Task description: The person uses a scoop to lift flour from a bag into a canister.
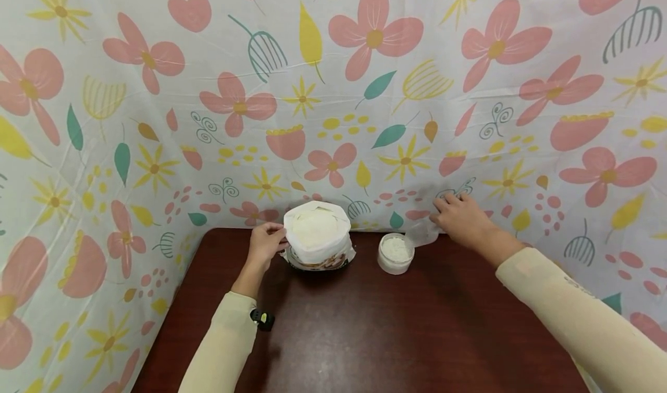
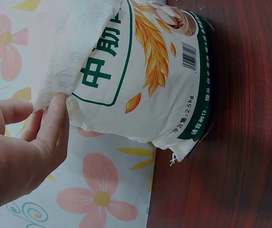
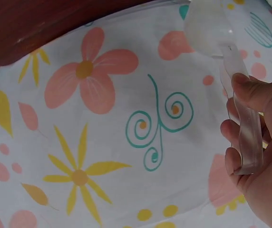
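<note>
A bag of flour stands at the back of the table, its white top folded outward and pale flour filling the mouth. My left hand pinches the folded rim at the bag's left side; the left wrist view shows thumb and fingers on the white woven cloth. In my right hand is a clear plastic scoop, gripped by its handle. The scoop's bowl is beside and above a round tub that contains white powder. Whether the bowl carries powder, I cannot tell.
A dark reddish-brown table lies under the bag and tub. Right behind its back edge hangs a flower-printed cloth, which also covers the left side. Small white specks lie near the bag's right side.
</note>
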The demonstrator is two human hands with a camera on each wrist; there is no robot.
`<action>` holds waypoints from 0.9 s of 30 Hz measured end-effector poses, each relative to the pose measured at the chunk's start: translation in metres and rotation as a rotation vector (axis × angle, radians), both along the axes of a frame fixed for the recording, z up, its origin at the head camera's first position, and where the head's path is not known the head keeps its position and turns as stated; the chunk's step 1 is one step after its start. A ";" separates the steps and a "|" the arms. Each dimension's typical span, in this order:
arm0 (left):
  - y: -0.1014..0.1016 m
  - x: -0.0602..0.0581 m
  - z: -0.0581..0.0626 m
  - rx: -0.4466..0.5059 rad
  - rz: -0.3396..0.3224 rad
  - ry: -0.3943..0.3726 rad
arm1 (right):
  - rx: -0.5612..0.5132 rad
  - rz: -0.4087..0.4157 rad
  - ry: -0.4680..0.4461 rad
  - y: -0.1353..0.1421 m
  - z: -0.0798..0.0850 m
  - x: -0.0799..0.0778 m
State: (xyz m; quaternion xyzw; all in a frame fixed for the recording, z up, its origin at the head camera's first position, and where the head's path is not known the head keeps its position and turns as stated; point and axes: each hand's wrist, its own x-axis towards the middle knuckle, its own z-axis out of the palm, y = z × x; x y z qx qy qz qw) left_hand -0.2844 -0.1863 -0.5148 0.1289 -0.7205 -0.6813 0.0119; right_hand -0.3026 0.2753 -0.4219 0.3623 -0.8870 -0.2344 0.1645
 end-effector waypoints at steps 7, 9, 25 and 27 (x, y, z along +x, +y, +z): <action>0.000 -0.001 0.002 -0.009 0.000 0.006 | -0.126 -0.067 -0.043 0.013 -0.006 0.007; 0.000 -0.001 0.001 -0.007 0.001 0.007 | -0.179 -0.064 -0.029 0.018 -0.009 0.010; 0.001 0.000 0.001 -0.003 -0.016 0.008 | -0.666 0.053 0.070 0.058 -0.053 0.035; 0.000 0.000 0.001 -0.003 -0.018 0.004 | -0.714 0.052 0.069 0.063 -0.063 0.038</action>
